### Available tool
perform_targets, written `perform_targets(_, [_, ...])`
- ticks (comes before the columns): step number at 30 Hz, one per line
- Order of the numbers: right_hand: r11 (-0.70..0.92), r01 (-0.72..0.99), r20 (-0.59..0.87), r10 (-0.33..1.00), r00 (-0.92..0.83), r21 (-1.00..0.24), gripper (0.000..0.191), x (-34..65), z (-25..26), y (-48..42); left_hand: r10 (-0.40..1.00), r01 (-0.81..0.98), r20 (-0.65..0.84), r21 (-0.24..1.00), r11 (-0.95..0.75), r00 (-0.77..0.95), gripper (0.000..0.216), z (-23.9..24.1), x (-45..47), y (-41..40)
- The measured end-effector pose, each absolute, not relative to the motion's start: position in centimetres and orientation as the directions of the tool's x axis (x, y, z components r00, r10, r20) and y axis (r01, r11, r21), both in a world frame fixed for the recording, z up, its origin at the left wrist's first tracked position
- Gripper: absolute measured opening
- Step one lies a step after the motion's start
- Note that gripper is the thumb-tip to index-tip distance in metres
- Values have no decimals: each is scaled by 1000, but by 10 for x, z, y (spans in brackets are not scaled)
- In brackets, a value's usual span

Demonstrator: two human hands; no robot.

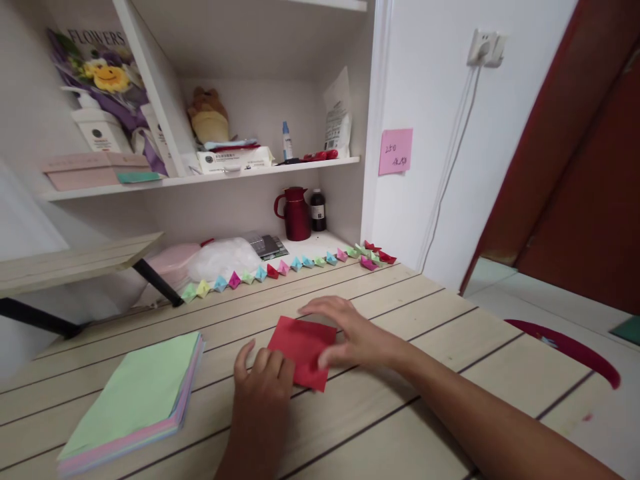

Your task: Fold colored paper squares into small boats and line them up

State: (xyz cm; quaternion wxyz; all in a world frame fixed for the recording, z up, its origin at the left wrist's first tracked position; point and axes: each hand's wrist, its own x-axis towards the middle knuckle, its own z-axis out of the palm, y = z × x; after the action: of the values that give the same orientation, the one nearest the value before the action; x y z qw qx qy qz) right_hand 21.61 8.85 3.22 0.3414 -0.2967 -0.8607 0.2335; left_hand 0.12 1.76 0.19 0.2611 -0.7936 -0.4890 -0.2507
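A square sheet of red paper [303, 347] lies on the slatted wooden table in front of me, looking flat and with no fold I can make out. My left hand [265, 373] is at its near left edge with curled fingers, holding that edge down; the thumb is hidden. Over the paper's right side arches my right hand [350, 333], thumb and fingers apart and gripping nothing. Its thumb is above the red surface, and whether it touches cannot be made out. Left of my hands is a stack of coloured paper [135, 387], light green on top.
Small folded paper boats [273, 271] line the table's back edge, bunching at the right end. Behind stand a dark red jug [297, 215] and a dark bottle [318, 210]. A small raised shelf [75, 261] is at left. A red stool [565, 347] sits beyond the right edge.
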Motion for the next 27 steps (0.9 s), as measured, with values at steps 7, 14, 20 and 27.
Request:
perform_targets(7, [818, 435, 426, 569, -703, -376, 46, 193, 23, 67, 627, 897, 665, -157, -413, 406, 20, 2, 13, 15])
perform_targets(14, [678, 338, 371, 675, -637, -653, 8, 201, 15, 84, 751, 971, 657, 134, -199, 63, 54, -9, -21, 28])
perform_targets(20, [597, 168, 209, 509, -835, -784, 28, 210, 21, 80, 836, 891, 439, 149, -429, 330, 40, 2, -35, 14])
perform_targets(27, [302, 71, 145, 633, -760, -951, 53, 215, 29, 76, 920, 852, 309, 387, -353, 241, 17, 5, -20, 13])
